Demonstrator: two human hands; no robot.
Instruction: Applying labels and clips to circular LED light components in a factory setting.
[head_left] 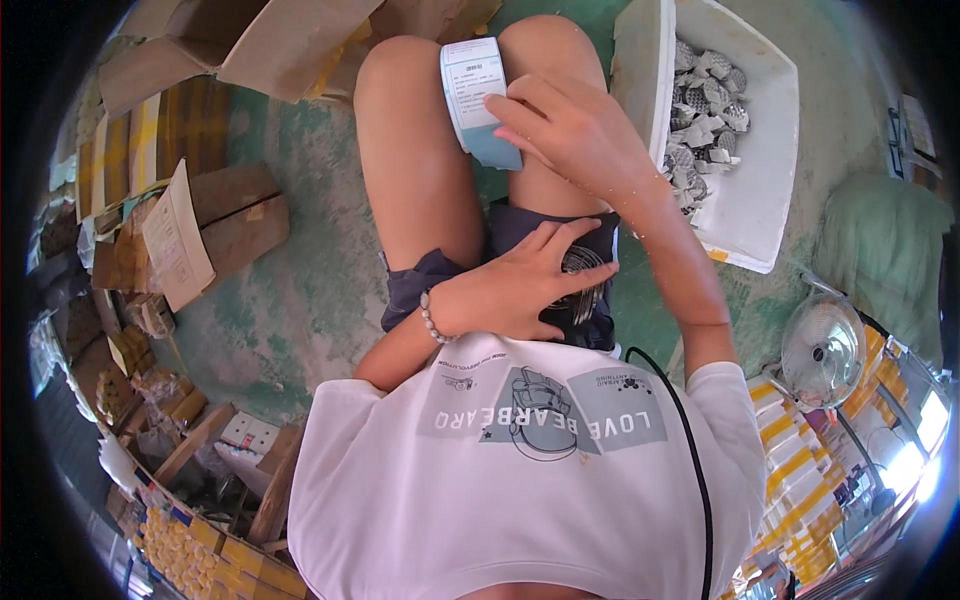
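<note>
the floor (290,300) is worn green concrete, scuffed pale in patches. on it, at the upper left, lie flattened brown cardboard boxes (230,215), one with a paper sheet (178,240) stuck on it. at the upper right stands a white foam box (750,200) holding small grey wrapped pieces (705,100). a green sack (885,250) sits at the right edge, with a small fan (822,350) just below it. stacks of yellow cartons (790,450) fill the lower right.

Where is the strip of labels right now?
In the head view, the strip of labels lies draped over the right knee, under the right hand, left of the white foam box.
</note>
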